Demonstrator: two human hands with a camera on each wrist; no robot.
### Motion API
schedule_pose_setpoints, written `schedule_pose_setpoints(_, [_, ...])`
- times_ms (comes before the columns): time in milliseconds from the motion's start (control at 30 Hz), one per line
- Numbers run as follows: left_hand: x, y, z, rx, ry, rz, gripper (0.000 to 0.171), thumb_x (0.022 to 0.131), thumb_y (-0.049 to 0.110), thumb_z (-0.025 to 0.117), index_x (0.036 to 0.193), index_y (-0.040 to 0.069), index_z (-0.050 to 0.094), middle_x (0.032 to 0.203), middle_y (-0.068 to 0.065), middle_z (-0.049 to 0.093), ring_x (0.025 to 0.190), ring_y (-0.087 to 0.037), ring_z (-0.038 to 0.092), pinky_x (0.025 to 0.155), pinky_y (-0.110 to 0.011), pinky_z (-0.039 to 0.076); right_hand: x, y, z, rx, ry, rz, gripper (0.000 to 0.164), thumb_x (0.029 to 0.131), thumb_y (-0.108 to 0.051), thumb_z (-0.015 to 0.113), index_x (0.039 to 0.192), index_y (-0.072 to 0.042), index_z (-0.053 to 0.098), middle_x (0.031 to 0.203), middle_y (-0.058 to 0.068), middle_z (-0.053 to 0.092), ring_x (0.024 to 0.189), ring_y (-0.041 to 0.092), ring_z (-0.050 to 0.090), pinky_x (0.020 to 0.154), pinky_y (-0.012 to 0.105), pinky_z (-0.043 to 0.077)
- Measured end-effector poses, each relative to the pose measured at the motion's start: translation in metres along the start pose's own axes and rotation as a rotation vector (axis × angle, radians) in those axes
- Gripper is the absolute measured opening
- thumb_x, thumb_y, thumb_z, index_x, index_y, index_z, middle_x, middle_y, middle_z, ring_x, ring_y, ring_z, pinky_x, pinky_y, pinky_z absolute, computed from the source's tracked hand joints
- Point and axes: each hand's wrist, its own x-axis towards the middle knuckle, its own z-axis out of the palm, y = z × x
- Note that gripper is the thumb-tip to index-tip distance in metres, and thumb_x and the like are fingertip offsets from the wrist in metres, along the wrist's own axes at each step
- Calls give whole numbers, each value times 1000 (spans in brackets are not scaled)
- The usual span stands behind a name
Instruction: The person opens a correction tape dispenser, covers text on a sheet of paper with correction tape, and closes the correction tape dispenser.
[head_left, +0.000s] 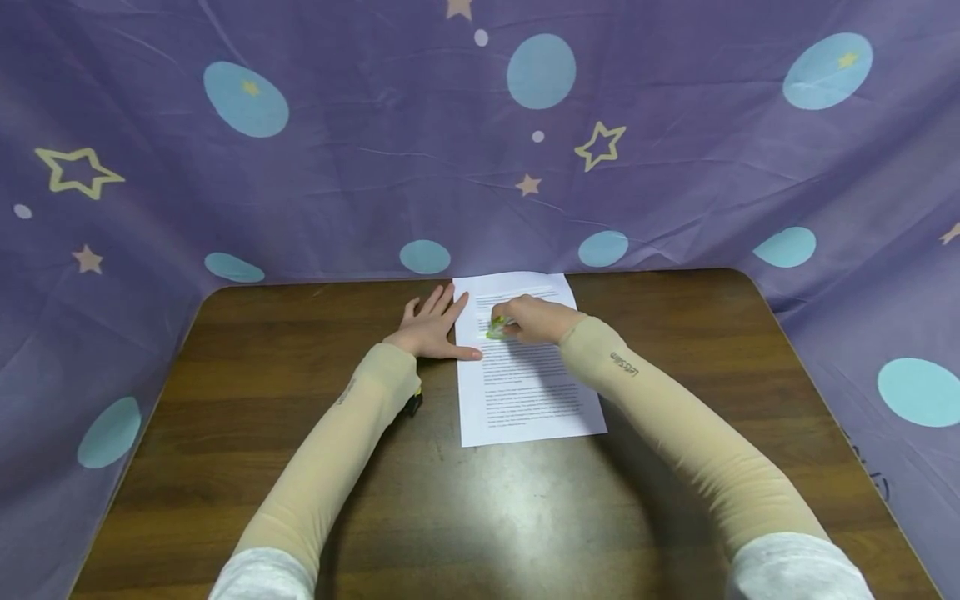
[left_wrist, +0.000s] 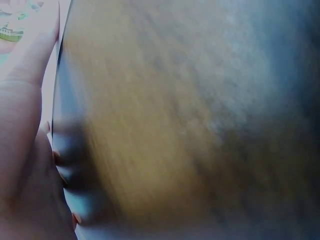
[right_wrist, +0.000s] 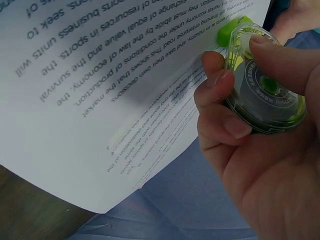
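A printed sheet of paper [head_left: 536, 421] lies at the far middle of the table, its far end against the curtain. My right hand [head_left: 538, 320] holds a clear-and-green correction tape [right_wrist: 265, 92] over the upper left of the text. In the right wrist view the thumb and curled fingers grip its round case, and its green tip [right_wrist: 227, 34] is at the page. My left hand [head_left: 431, 331] is spread flat at the sheet's left edge, with the thumb stretched across the paper's margin. The left wrist view shows this hand only partly, along its left side.
The brown wooden table [head_left: 262, 400] reaches back to a purple curtain [head_left: 375, 183] with stars and blue dots, which also hangs at both sides. A small black-and-yellow object [head_left: 413, 403] shows beside the left wrist, partly hidden by the sleeve.
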Motion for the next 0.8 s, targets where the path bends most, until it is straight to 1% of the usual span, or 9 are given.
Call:
schedule_pose_setpoints(167, [-2, 2, 0, 0, 1, -1, 124, 82, 87, 58, 168, 26, -7, 173, -7, -19, 159, -25, -19, 123, -61, -8, -3, 1, -1, 13, 3, -3, 22, 101, 1, 64, 121, -3, 70, 120, 12, 74, 113, 29, 70, 99, 41, 54])
schedule_pose_setpoints(333, [-2, 2, -1, -7, 5, 6, 125, 82, 87, 59, 169, 26, -6, 173, -8, -19, 159, -25, -19, 123, -61, -8, -6, 3, -2, 10, 10, 5, 18, 101, 1, 64, 117, -5, 70, 118, 12, 74, 112, 29, 70, 99, 42, 54])
schedule_pose_setpoints(600, [5, -4, 2, 11, 8, 0, 127, 79, 89, 60, 168, 29, -8, 173, -5, -21, 159, -24, -20, 123, -62, -7, -8, 5, -3, 26, 20, -15, 13, 101, -2, 65, 113, -5, 68, 114, 10, 75, 108, 28, 70, 98, 43, 54])
schedule_pose_setpoints(800, [5, -6, 3, 13, 7, -4, 128, 79, 89, 60, 168, 29, -9, 172, -5, -22, 159, -24, -21, 123, -61, -9, -7, 1, -6, 49, 31, -50, 14, 104, -7, 62, 117, -5, 68, 113, 11, 74, 105, 26, 70, 94, 43, 55])
